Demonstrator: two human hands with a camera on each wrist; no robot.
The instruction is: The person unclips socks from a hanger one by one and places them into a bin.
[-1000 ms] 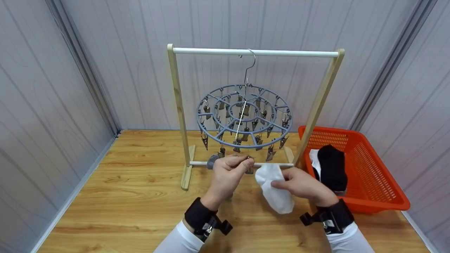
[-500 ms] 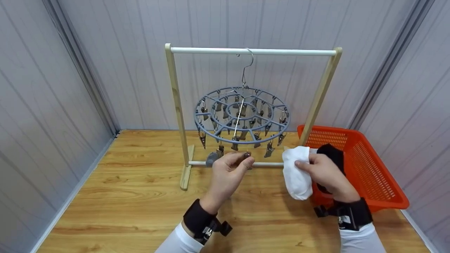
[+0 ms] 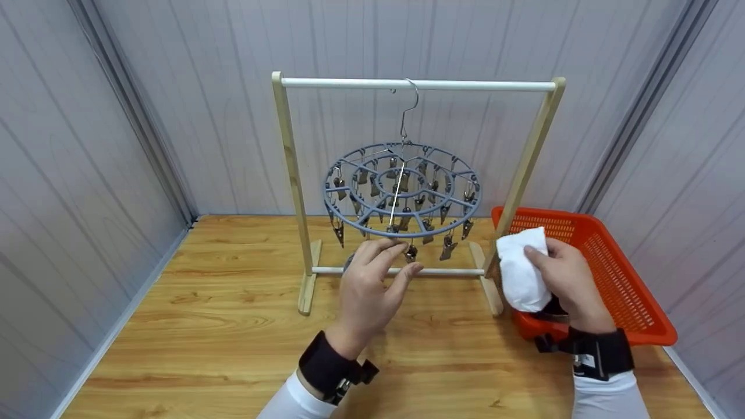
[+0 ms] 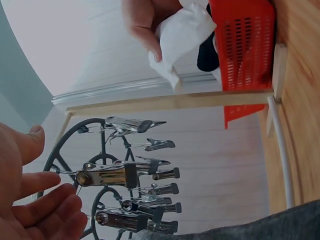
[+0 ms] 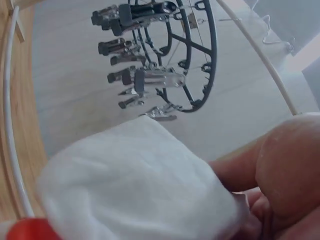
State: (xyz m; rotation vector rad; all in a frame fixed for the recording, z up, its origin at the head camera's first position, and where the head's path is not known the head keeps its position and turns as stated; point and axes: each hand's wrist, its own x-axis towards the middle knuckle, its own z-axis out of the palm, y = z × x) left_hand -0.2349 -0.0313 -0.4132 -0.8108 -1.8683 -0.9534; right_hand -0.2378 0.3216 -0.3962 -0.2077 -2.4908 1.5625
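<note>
My right hand (image 3: 573, 279) pinches a white sock (image 3: 524, 270) near its top edge, over the left side of the red basket. In the right wrist view that sock (image 5: 135, 185) covers much of the lower frame. My left hand (image 3: 372, 285) is just below the front rim of a round grey clip hanger (image 3: 401, 192), its thumb and fingers apart. A metal clip (image 3: 411, 254) hangs free by those fingertips. In the left wrist view, a clip (image 4: 107, 176) dangles close to the fingers (image 4: 45, 200), with several more behind it.
The hanger hooks on the white top bar (image 3: 483, 85) of a wooden stand (image 3: 294, 174). At right is the red basket (image 3: 634, 273), with dark fabric in it partly hidden. Grey cloth (image 4: 250, 225) shows low in the left wrist view. Pale panel walls surround the wooden tabletop (image 3: 192, 326).
My left fingers have spread and let go of the clip. My right hand has carried the white sock rightward and up, away from the hanger to the basket.
</note>
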